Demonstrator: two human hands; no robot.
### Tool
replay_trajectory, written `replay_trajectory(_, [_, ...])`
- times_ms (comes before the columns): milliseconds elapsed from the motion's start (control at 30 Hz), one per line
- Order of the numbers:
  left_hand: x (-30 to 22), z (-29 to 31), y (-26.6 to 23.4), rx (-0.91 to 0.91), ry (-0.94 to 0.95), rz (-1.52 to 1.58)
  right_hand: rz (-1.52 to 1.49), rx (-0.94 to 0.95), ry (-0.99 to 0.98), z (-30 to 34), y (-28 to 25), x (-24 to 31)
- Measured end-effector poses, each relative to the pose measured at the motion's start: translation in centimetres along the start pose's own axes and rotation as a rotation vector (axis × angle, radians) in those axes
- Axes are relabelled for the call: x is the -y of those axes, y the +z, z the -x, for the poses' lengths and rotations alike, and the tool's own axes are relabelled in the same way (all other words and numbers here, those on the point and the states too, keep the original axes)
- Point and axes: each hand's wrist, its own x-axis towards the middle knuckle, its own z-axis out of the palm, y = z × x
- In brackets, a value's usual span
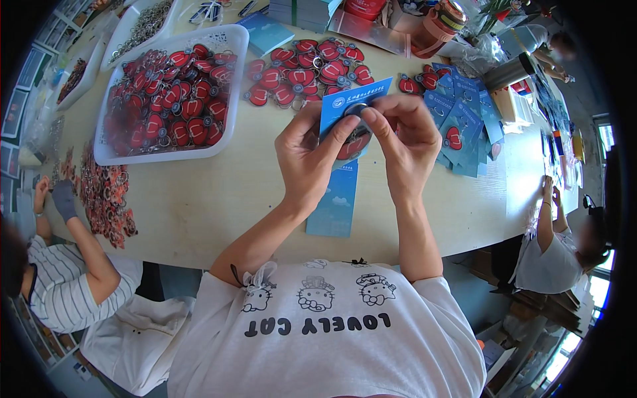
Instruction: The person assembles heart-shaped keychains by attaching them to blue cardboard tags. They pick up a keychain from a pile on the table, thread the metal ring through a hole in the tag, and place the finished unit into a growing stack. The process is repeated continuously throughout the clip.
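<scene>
Above the table, my left hand [304, 149] is closed on a blue printed card [334, 109], its thumb on the front face. My right hand [406, 136] is closed too, thumb and fingers pinching at a keychain [352, 147] set against the card. The keychain has a red charm, partly hidden behind my thumbs; its metal ring is hard to make out between the fingertips. On the table below my hands lies another blue card [337, 205]. Just beyond them a pile of red keychains [305, 69] is spread out.
A white bin [233, 99] full of red keychains stands at the left, beside a heap of orange-red keychains [106, 192]. To the right lie cards with keychains attached [458, 126] and a steel flask [511, 71]. A person works at each side [73, 285] [554, 252].
</scene>
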Motion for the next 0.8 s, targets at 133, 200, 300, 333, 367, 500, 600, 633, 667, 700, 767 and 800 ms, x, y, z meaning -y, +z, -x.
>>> replay_trajectory(133, [-0.2,0.0,-0.2,0.015,0.049,-0.047,-0.015,-0.043,0.072,0.2,0.4,1.0])
replay_trajectory(200, [-0.3,-0.1,-0.3,0.020,0.055,-0.052,0.044,-0.031,0.078,0.4,0.3,1.2])
replay_trajectory(300, [-0.7,-0.2,-0.4,0.055,0.079,-0.101,0.367,-0.014,-0.196,0.2,-0.3,1.2])
replay_trajectory(333, [-0.7,-0.2,-0.5,0.055,0.072,-0.101,0.173,-0.030,-0.129,0.2,0.0,1.1])
replay_trajectory(367, [-0.8,-0.1,-0.5,0.056,0.065,-0.101,-0.021,-0.045,-0.061,0.4,0.6,1.1])
replay_trajectory(500, [-1.5,0.1,0.2,0.027,0.002,0.058,-0.351,-0.002,0.176,0.3,1.7,2.9])
replay_trajectory(600, [-1.5,-0.1,0.0,0.060,0.000,0.027,-0.275,0.067,0.158,0.1,1.3,2.8])
replay_trajectory(633, [-1.3,-0.2,-0.1,0.091,-0.004,0.017,-0.241,0.094,0.136,0.0,1.1,2.5])
replay_trajectory(667, [-1.1,-0.1,-0.2,0.099,-0.027,0.011,-0.216,0.111,0.131,0.0,1.0,2.1])
replay_trajectory(700, [-0.8,-0.1,-0.3,0.106,-0.049,0.005,-0.192,0.129,0.127,0.2,0.9,1.6])
replay_trajectory(767, [-0.1,0.1,-0.5,0.093,-0.057,-0.036,-0.157,0.152,0.170,0.7,0.5,0.7])
replay_trajectory(800, [0.5,0.6,-0.7,0.106,-0.118,-0.042,-0.145,0.154,0.217,1.1,0.0,0.3])
